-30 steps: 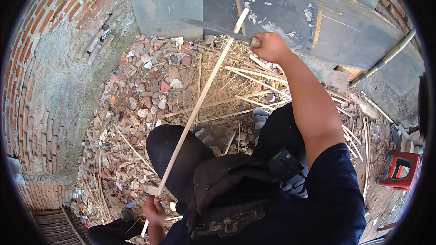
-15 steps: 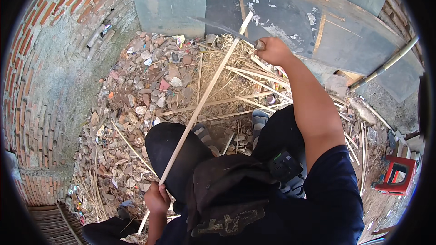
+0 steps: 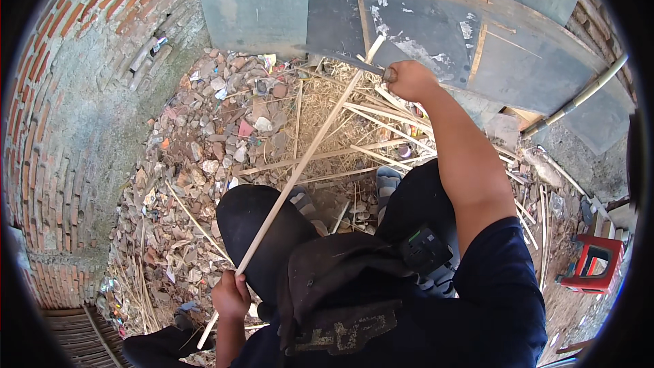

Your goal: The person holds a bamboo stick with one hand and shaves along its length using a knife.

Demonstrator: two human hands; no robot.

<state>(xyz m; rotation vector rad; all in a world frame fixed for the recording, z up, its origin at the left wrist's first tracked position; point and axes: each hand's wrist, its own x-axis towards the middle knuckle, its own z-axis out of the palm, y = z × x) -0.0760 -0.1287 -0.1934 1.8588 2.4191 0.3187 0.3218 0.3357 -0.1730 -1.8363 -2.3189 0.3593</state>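
Observation:
A long pale strip of wood or bamboo (image 3: 293, 180) runs slantwise from my lower left to the upper middle, passing over my left knee. Near its lower end, my left hand (image 3: 230, 298) is closed round it, thumb on top. At the far end my right hand (image 3: 413, 82) grips the handle of a long-bladed knife (image 3: 366, 66), like a machete. Its dark blade points left and crosses the strip a little below the tip, apparently against it. The blade's far end is hard to make out before the dark panel.
Several cut strips (image 3: 392, 117) and a heap of pale shavings (image 3: 334, 99) lie ahead of my feet. Rubble (image 3: 204, 143) covers the ground to the left, up to a brick wall (image 3: 61, 143). Dark panels (image 3: 422, 27) lean at the back. A red stool (image 3: 594, 264) stands at right.
The strip has slid slightly toward me, its far tip now lower, and my left hand has shifted a little left. The knife blade has swung down to a flatter angle.

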